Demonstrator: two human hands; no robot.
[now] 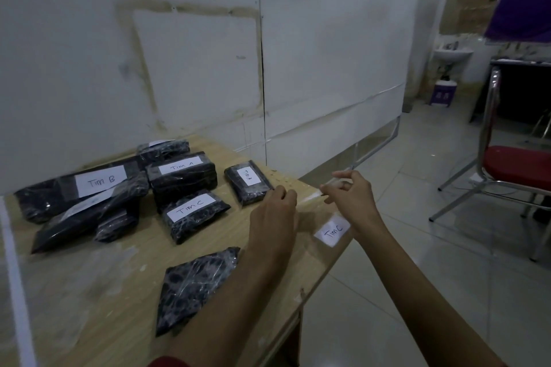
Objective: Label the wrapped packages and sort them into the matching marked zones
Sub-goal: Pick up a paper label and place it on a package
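Note:
Several black wrapped packages lie on the wooden table (pixel 89 292). Their white labels read Tim B (pixel 100 181), Tim A (pixel 181 166), Tim A (pixel 248 177) and Tim C (pixel 190 207). An unlabelled package (pixel 193 286) lies nearest me, partly under my left forearm. My left hand (pixel 275 211) and my right hand (pixel 353 198) each pinch an end of a clear tape strip (pixel 310 195), stretched between them over the table's right edge. A loose Tim C label (pixel 332 231) sits just below my right hand, apparently stuck to the clear tape.
More unlabelled black packages (pixel 116 225) are piled at the left, under the Tim B one. White tape (pixel 15 277) runs along the table's left side. A white wall stands behind. A red chair (pixel 518 167) stands on the tiled floor to the right.

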